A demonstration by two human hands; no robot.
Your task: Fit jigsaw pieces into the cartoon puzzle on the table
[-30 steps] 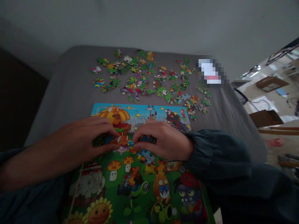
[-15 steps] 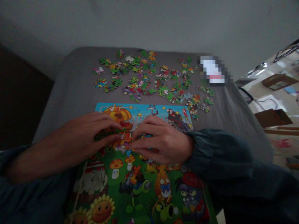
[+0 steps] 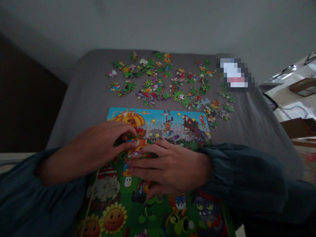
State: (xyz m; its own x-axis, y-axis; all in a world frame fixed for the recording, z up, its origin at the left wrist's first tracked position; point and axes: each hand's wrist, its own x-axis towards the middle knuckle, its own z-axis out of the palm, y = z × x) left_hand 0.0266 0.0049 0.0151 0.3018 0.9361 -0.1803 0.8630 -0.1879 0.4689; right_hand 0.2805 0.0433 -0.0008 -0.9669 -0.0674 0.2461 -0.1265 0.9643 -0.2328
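Left hand (image 3: pixel 98 148) curled over puzzle board (image 3: pixel 153 113) (cannot tell its grip), right hand (image 3: pixel 174 164) outspread, loose pieces (image 3: pixel 179 95) beyond

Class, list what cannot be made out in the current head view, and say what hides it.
In the head view:
Middle of the puzzle board: covered by the right hand and left hand.
Whether the left hand grips a piece: too dim and blurred.
Board's near edge: cut off by the picture's bottom.
Prints on many loose pieces: too small.
Object at upper right: pixelated.
Lower cardboard box: cut off by the right edge.
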